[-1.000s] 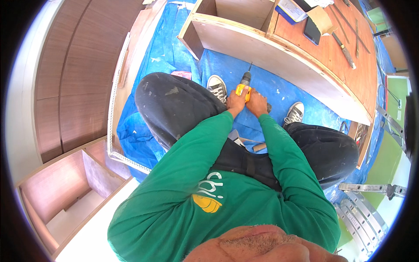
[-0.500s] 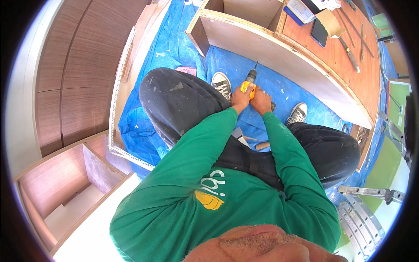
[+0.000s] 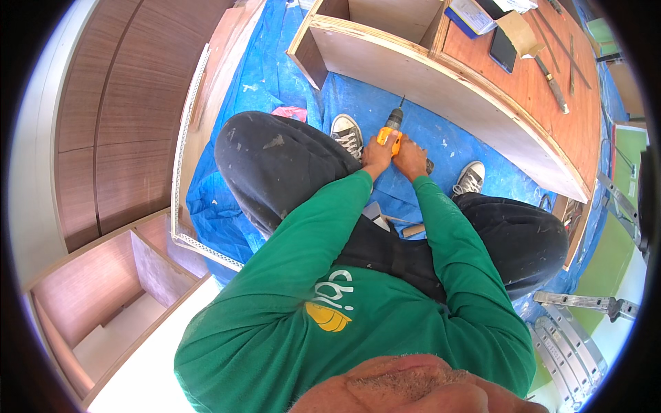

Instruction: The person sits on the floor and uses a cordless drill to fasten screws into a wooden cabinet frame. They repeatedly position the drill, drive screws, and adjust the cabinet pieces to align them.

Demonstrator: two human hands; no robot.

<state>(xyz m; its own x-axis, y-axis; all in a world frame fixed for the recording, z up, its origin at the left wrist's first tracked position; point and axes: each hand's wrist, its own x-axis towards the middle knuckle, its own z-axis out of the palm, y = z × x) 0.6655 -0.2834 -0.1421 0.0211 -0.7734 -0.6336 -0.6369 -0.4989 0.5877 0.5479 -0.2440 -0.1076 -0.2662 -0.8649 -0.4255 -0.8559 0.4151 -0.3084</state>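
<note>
Between my feet I hold a yellow and black cordless drill (image 3: 394,120) with both hands. Its thin bit points away from me, toward the pale side of a wooden cabinet, and its tip looks near that panel; whether it touches I cannot tell. My left hand (image 3: 379,154) is closed on the drill's body from the left. My right hand (image 3: 411,158) is closed round it from the right, with the dark end of the drill showing beside it. The fingers' undersides are hidden.
A plywood cabinet (image 3: 441,82) lies across the front; on its orange-brown top are a phone (image 3: 503,49), a chisel-like tool (image 3: 551,85) and papers. Blue sheeting (image 3: 275,76) covers the floor. A folded ladder (image 3: 585,303) is at right, an open-fronted wooden cabinet (image 3: 89,296) at lower left.
The view has shifted very slightly. Both hands stay on the drill, which keeps nearly the same place and direction.
</note>
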